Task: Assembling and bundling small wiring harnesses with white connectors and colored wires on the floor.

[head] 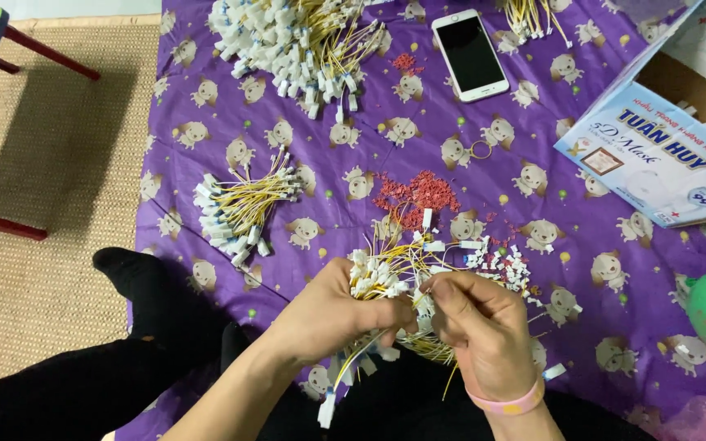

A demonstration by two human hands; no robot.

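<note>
Fingers of my left hand (328, 314) are closed around a bundle of thin yellow wires with white plastic connectors (382, 278). My right hand (480, 327) pinches one white connector beside it, above the purple patterned cloth (328, 163).

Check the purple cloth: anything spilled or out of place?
Small red plastic bits lie scattered loose on the purple patterned cloth, above the bunch of yellow wires with white connectors in both hands. A white smartphone lies among the parts.

Left hand (328, 314) clutches a bundle of yellow wires (382, 273); right hand (480, 327) pinches one white connector (424, 304) above the purple cloth (353, 163).
</note>
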